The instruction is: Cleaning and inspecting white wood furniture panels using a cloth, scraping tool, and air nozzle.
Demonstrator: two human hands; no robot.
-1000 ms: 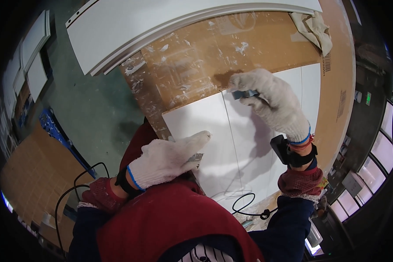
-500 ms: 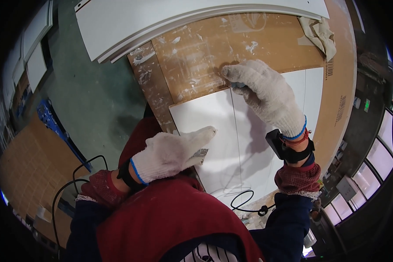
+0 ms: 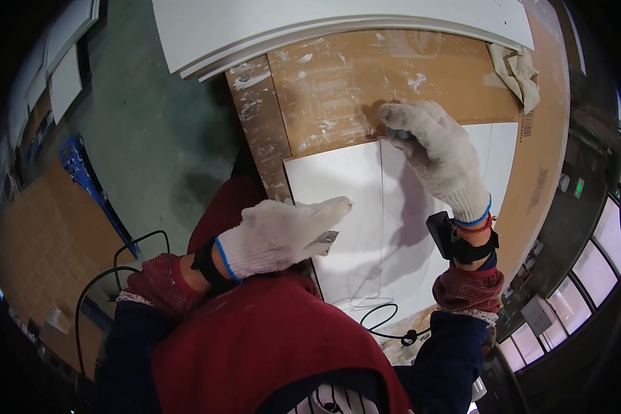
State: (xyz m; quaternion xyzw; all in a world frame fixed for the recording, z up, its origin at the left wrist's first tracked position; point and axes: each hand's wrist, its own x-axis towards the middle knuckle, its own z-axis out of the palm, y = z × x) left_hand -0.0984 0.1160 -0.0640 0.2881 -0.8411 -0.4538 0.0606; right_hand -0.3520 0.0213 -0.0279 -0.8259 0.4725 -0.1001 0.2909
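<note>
A white grooved panel lies before me. My left hand, in a white knitted glove, rests over its near left edge. A flat, smeared metal blade, like a putty knife, sticks out from under its closed fingers, while the index finger stretches over the panel. At the panel's far edge is my right hand, gloved too, with fingers curled and thumb close to them. Between them shows a small grey-blue thing, mostly hidden, its kind unclear.
Cardboard spotted with white filler lies under the panel. Larger white boards are stacked beyond it. A crumpled cloth lies at the far right. A black cable loops near the panel's near edge.
The view has shifted, so the boards and panel sit farther right. My right hand has moved slightly right along the panel's far edge. The left hand keeps its hold on the putty knife.
</note>
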